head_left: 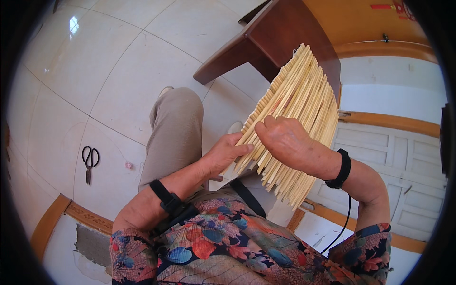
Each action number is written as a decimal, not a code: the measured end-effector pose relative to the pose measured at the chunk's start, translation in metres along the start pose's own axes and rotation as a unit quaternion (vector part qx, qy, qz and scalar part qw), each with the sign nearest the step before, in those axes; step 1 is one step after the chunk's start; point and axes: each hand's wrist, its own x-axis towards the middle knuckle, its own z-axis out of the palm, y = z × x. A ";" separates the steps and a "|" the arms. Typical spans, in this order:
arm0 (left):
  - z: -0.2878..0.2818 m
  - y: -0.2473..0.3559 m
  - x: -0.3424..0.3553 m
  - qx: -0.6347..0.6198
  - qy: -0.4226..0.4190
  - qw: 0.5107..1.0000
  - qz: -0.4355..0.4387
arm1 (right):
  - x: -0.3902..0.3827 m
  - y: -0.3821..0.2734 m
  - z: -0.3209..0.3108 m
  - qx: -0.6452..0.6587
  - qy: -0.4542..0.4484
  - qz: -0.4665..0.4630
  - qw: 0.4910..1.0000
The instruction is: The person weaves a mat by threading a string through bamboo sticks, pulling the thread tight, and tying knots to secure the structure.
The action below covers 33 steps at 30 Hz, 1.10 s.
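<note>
A row of pale yellow stalks (308, 99), bound side by side along its left edge like a mat, slants across the space in front of me. Its far end reaches a dark brown wooden piece of furniture. My left hand (229, 151) is closed on the near left corner of the stalk mat, thumb on top and the other fingers mostly underneath. Over the near part of the mat, my right hand (287, 142) is closed with its fingertips curled down. Whatever it pinches, if anything, is hidden.
Black-handled scissors (89, 166) lie on the tiled floor (114, 104) at the left, with a small pinkish scrap (128, 165) nearby. The brown wooden furniture (280, 35) stands ahead. White panelled doors (375, 147) are at the right. My bent knee (178, 109) is left of the mat.
</note>
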 end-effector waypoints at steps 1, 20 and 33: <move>0.000 0.000 0.000 0.000 0.000 1.000 0.000 | 0.000 0.000 0.000 0.003 0.003 0.000 1.000; 0.002 -0.009 0.002 -0.088 -0.043 0.994 -0.056 | -0.001 0.010 -0.023 0.037 -0.060 -0.030 0.997; -0.001 -0.019 0.007 0.012 -0.012 1.000 0.016 | -0.001 0.007 -0.001 0.023 -0.020 0.011 0.999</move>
